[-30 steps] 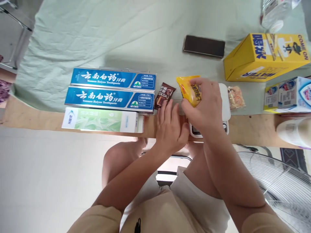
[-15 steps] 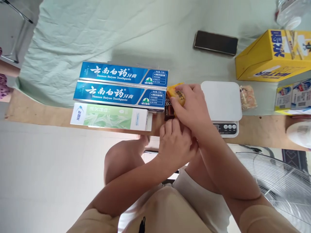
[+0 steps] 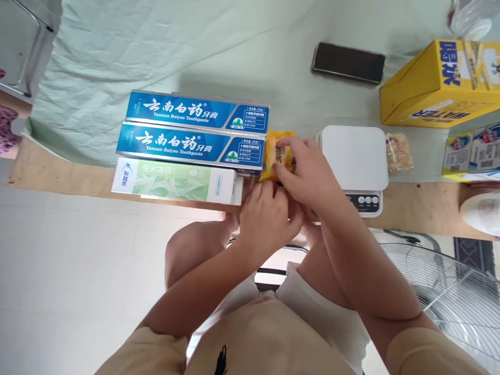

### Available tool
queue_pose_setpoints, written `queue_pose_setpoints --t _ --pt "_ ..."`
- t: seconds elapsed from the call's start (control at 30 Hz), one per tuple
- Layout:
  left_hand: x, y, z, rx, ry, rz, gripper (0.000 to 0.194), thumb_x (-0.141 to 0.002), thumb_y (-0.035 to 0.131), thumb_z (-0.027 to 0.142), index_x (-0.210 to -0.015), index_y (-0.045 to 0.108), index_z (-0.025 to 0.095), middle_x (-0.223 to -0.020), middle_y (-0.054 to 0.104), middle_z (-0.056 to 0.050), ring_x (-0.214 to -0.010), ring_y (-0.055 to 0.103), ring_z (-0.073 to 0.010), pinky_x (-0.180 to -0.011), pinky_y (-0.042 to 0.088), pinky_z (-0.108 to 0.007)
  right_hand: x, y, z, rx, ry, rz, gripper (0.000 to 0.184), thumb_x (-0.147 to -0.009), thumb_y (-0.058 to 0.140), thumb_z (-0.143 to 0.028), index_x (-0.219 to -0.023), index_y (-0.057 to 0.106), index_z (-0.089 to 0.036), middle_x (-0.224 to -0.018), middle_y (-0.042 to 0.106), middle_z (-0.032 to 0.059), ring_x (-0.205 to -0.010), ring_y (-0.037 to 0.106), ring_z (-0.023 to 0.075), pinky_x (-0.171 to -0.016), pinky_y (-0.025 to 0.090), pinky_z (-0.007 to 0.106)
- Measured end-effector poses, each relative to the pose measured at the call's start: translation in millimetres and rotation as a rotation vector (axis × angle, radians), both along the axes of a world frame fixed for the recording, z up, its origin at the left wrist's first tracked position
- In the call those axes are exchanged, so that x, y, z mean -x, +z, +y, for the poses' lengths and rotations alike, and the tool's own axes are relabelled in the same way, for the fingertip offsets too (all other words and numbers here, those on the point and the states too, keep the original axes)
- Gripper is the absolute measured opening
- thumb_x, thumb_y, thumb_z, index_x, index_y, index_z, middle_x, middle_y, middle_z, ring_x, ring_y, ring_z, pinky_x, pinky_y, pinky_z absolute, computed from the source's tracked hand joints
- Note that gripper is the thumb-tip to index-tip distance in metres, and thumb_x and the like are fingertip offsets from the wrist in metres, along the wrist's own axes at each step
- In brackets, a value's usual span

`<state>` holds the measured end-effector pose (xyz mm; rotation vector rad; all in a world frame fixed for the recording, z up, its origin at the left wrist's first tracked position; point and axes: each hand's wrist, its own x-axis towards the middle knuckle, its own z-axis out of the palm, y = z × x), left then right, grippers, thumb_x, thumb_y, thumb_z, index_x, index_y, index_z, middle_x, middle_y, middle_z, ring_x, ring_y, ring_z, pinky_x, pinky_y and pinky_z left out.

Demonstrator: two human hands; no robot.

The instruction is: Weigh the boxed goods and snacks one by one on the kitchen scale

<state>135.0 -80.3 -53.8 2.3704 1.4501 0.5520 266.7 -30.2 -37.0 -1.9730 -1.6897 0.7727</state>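
Observation:
A yellow snack packet (image 3: 272, 156) lies against the right ends of the two blue toothpaste boxes (image 3: 187, 147). My right hand (image 3: 310, 169) has its thumb and forefinger on the packet, gripping it from above. Just below, at the table's front edge, my left hand (image 3: 269, 216) is closed with its fingers curled, near the packet's lower end. What its fingers hold, if anything, is hidden. A green-and-white box (image 3: 175, 180) lies in front of the blue boxes, left of my left hand. To the right of my right hand is a white kitchen scale (image 3: 353, 156).
A black phone (image 3: 349, 63) lies on the pale green cloth (image 3: 219, 41). Further right are a yellow carton (image 3: 414, 99), a clear bag of snacks (image 3: 399, 152) and a blue-and-yellow pack (image 3: 472, 153). Below the table's wooden edge stands a fan (image 3: 449, 291).
The yellow packet has shifted left and now lies flatter against the toothpaste boxes. The dark brown packet seen beneath it earlier is now out of sight. My left hand has moved slightly left.

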Motion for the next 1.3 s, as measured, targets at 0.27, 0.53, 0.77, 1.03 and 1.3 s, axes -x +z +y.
queue_pose_setpoints --t 0.27,0.53,0.77,1.03,1.3 --pt "-12 4.3 13 -0.273 -0.150 -0.307 0.026 -0.090 0.057 0.025 -0.065 0.060 0.019 -0.054 0.062 -0.001 -0.048 0.052 -0.0150 -0.051 0.026 -0.032 -25 16.0 -27 -0.197 -0.002 0.203 0.039 -0.095 0.058 -0.047 -0.127 0.066 -0.025 -0.123 0.075 0.0094 -0.106 0.074 0.0257 -0.095 0.063 0.048" --pt "-65 -3.6 9 -0.135 -0.418 -0.502 0.022 -0.092 0.048 0.013 -0.074 0.058 0.019 -0.065 0.064 0.000 -0.062 0.055 -0.0146 -0.063 0.042 -0.030 -124 -4.3 -69 -0.757 -0.431 0.030 0.010 -0.095 0.058 -0.036 -0.099 0.064 -0.029 -0.093 0.070 0.0066 -0.089 0.071 0.0245 -0.081 0.060 0.044" --pt "-104 -29.5 21 -0.072 -0.164 -0.478 0.043 -0.108 0.039 0.051 -0.128 0.062 0.021 -0.139 0.053 -0.017 -0.135 0.053 -0.0290 -0.116 0.047 -0.049 -190 -45.8 -61 -0.343 -0.547 -0.102 0.055 -0.076 0.072 -0.034 -0.128 0.059 -0.024 -0.132 0.069 0.0121 -0.120 0.068 0.0322 -0.107 0.058 0.060" --pt "-108 -50.7 41 -0.036 -0.192 -0.574 0.058 -0.107 0.034 0.067 -0.143 0.048 0.025 -0.149 0.042 -0.018 -0.148 0.045 -0.0306 -0.126 0.040 -0.053 -188 -33.4 -56 -0.207 -0.593 -0.069 0.057 -0.067 0.068 -0.020 -0.123 0.058 -0.025 -0.122 0.075 0.0083 -0.111 0.073 0.0294 -0.104 0.059 0.056" --pt "-100 -49.8 58 -0.087 -0.256 -0.580 0.054 -0.105 0.041 0.066 -0.144 0.045 0.029 -0.146 0.054 -0.015 -0.144 0.055 -0.0303 -0.125 0.043 -0.053 -178 -25.0 -68 -0.642 -0.339 -0.136 0.053 -0.071 0.061 -0.027 -0.124 0.057 -0.027 -0.121 0.071 0.0067 -0.109 0.073 0.0268 -0.093 0.062 0.047"
